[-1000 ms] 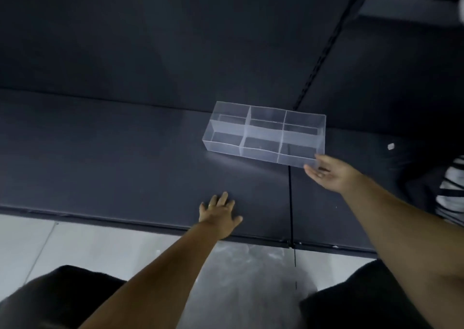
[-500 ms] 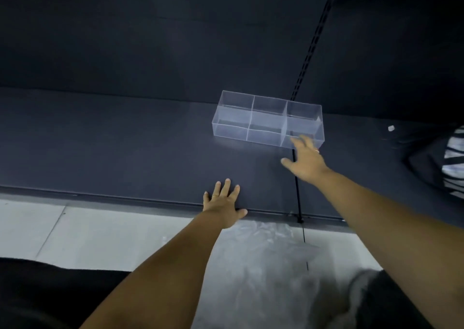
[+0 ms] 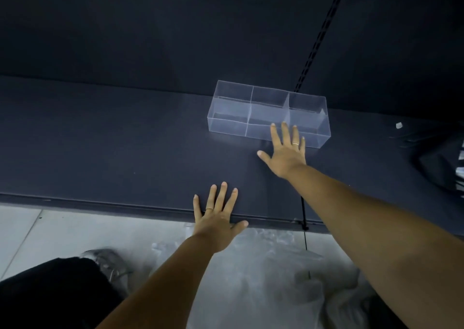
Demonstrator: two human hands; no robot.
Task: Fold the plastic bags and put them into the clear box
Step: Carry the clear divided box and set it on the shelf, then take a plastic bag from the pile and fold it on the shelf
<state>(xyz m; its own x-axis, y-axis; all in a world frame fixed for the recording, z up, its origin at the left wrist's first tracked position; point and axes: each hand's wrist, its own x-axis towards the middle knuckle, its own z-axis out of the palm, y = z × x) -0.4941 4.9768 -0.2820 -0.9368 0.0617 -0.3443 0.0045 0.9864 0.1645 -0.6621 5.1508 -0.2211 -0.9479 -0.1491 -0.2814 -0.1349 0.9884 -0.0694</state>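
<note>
Fingers (image 3: pixel 285 134) of the right hand (image 3: pixel 286 154) are straight and spread, holding nothing. Their tips lie against the near wall of the clear box (image 3: pixel 226 124), though I cannot tell whether they actually touch it. The left hand (image 3: pixel 217 219) is likewise flat and splayed, pressing on the near edge of the dark surface (image 3: pixel 100 153) and grasping nothing. The box stands far and right of centre, close to the back wall, and its compartments look empty. The plastic bags (image 3: pixel 263 266) lie crumpled and unfolded on the pale floor below the near edge, so the task seems barely begun: every fold and every placement is left. A broad bare stretch of the surface lies left of the box for folding. At the right are a small white scrap (image 3: pixel 398 125) and a striped cloth (image 3: pixel 460 168).
</note>
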